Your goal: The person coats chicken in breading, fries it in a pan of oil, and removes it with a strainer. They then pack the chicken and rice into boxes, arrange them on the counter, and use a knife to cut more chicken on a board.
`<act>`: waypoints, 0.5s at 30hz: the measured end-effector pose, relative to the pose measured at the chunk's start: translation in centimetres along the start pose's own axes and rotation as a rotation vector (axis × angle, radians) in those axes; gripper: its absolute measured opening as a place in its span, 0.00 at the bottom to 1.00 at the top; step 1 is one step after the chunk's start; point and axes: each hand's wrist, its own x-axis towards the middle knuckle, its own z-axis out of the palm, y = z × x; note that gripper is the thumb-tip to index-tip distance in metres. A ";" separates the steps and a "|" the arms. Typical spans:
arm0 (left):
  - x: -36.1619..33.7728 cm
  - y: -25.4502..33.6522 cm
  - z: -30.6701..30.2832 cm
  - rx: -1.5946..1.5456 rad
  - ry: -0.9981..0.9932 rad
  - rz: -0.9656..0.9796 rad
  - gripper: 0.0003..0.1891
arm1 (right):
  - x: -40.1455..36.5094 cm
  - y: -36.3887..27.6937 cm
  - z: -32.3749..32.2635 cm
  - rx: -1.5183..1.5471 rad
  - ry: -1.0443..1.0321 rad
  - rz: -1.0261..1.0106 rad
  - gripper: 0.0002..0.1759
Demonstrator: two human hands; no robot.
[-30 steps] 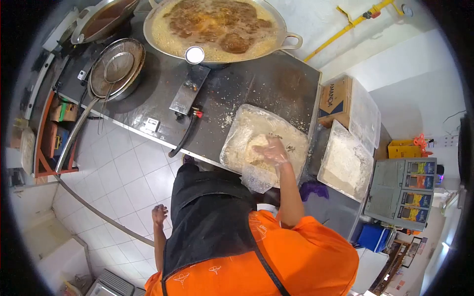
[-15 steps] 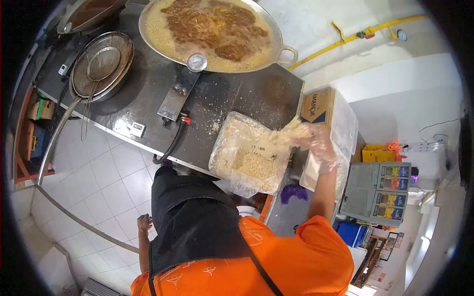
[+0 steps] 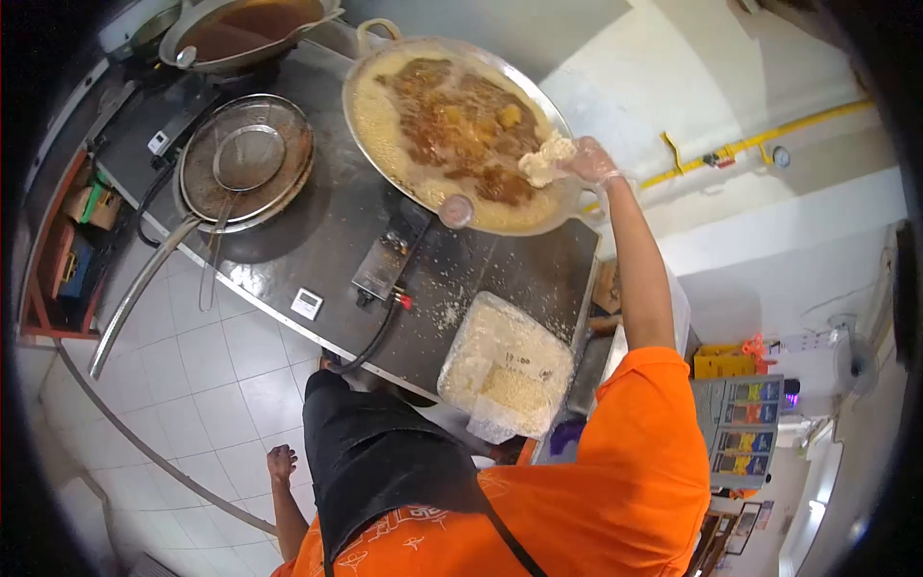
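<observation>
My right hand [image 3: 591,162], in a clear plastic glove, is closed around a pale, crumb-coated piece of food [image 3: 546,161]. It holds the piece above the right side of a large wok [image 3: 527,82] of bubbling oil, where golden pieces [image 3: 508,117] float among foam. A round dial thermometer [image 3: 455,212] sits at the wok's near rim. My left hand [image 3: 282,464] hangs low by my side over the tiled floor, fingers loosely apart, holding nothing. A plastic-covered tub [image 3: 460,358] of crumbs stands on the counter near my body.
Strainers [image 3: 248,159] rest over a bowl on the left, a long handle jutting past the counter edge. Behind them stands another wok [image 3: 332,13] of dark oil. A small white timer [image 3: 307,303] and a burner control with a hose [image 3: 385,264] are nearby. A yellow gas pipe [image 3: 798,125] runs along the wall.
My right hand has moved from over the crumb tub to above the wok, carrying the coated piece. The view has shifted. My left hand stays hanging low.
</observation>
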 end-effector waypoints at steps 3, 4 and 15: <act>-0.7 -0.2 -1.3 -0.047 0.069 0.021 0.12 | 4.6 1.5 2.5 -0.343 0.011 -0.036 0.38; -1.1 -0.4 -1.9 -0.069 0.084 0.029 0.12 | 5.6 1.6 2.7 -0.385 -0.036 -0.050 0.41; -3.0 -7.0 -3.1 0.100 0.017 0.134 0.16 | 2.8 -3.5 -2.6 -0.545 -0.268 -0.093 0.28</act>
